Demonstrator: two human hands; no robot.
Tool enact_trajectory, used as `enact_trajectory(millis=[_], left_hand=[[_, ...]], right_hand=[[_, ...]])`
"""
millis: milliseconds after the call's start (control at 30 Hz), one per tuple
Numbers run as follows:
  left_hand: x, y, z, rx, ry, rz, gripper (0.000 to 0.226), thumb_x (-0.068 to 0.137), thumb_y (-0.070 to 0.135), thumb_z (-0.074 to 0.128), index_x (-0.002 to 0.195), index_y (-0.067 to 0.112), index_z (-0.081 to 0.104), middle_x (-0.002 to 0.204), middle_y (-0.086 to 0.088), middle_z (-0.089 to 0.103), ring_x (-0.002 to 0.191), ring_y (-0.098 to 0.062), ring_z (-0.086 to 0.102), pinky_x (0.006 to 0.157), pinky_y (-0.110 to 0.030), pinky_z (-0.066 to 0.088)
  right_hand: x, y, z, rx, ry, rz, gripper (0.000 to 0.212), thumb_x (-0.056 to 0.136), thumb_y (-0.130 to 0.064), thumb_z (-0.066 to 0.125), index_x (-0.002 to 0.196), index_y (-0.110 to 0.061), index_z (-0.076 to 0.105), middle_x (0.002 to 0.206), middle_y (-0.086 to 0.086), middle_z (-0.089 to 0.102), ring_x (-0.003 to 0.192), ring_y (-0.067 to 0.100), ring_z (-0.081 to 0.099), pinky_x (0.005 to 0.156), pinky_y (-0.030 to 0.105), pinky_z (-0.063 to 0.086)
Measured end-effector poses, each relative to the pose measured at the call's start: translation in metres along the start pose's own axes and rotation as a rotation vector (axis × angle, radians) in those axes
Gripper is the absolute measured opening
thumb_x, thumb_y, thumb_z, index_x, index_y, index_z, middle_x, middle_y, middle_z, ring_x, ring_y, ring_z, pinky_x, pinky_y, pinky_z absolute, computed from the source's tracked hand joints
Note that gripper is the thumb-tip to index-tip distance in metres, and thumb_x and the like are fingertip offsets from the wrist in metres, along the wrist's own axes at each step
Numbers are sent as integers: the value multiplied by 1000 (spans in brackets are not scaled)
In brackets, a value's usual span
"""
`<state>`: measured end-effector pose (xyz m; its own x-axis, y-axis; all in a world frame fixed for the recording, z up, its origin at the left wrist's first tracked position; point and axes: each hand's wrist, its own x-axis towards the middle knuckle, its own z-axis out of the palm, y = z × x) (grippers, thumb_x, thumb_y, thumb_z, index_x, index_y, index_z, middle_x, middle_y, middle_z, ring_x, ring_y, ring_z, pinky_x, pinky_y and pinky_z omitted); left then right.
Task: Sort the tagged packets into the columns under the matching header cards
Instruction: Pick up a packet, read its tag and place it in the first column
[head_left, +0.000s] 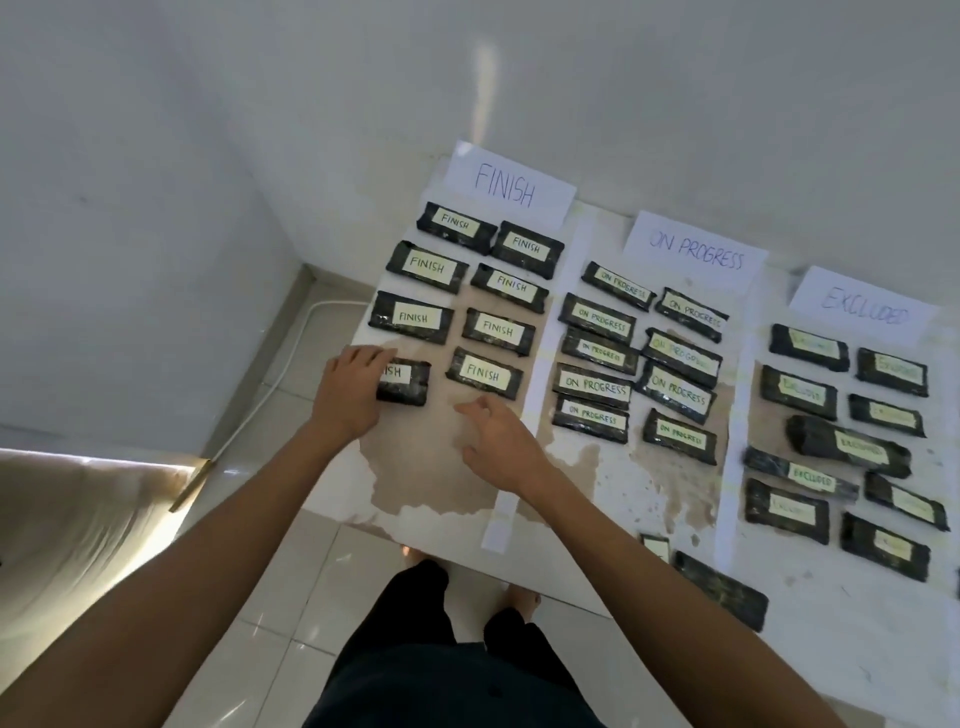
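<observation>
Black wrapped packet (408, 384), pale tag (396, 372) seemingly reading FINISH, partly covered.

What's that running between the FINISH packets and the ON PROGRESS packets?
A white paper strip on the table, dividing the FINISH packets from the ON PROGRESS packets. The head view shows it; the right hand covers part of it.
</observation>
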<state>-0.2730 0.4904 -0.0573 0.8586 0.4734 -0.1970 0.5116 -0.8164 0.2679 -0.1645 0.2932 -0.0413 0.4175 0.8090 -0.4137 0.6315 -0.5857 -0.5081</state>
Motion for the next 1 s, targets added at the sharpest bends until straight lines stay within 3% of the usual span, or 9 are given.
enact_trajectory(millis=[233,467,667,833,1000], left_hand=[[34,-23,1,-12,-137,122,68,75,-6,59,137,14,42,137,-7,46,126,-28,38,102,-43,31],[31,-20,5,5,-109,181,63,75,-3,59,135,13,48,140,-9,45,129,-30,37,104,-43,30],[5,23,-1,-55,-26,303,43,80,11,59,123,14,58,129,-7,54,123,-28,43,103,-43,33],[-24,75,4,-105,-60,360,40,86,18,54,126,20,55,129,-1,52,125,-20,40,106,-37,28],[-49,125,24,-155,-127,416,39,85,17,54,124,20,57,127,-1,53,122,-22,42,103,-37,31]], right_hand=[[23,-10,2,36,19,41,55,89,-16,56,141,-19,39,136,7,37,123,26,44,101,38,42],[16,-4,0,19,27,69,53,89,-16,56,139,-19,40,134,6,39,120,26,47,94,37,46],[-11,12,-10,43,74,77,47,89,-19,57,135,-20,47,131,1,45,107,21,56,86,34,49],[-54,37,-20,49,114,97,40,90,-19,57,130,-21,52,124,-1,52,104,17,56,83,31,49],[-103,77,-23,56,120,179,36,88,-20,60,125,-22,56,117,-3,56,98,15,57,79,24,45]])
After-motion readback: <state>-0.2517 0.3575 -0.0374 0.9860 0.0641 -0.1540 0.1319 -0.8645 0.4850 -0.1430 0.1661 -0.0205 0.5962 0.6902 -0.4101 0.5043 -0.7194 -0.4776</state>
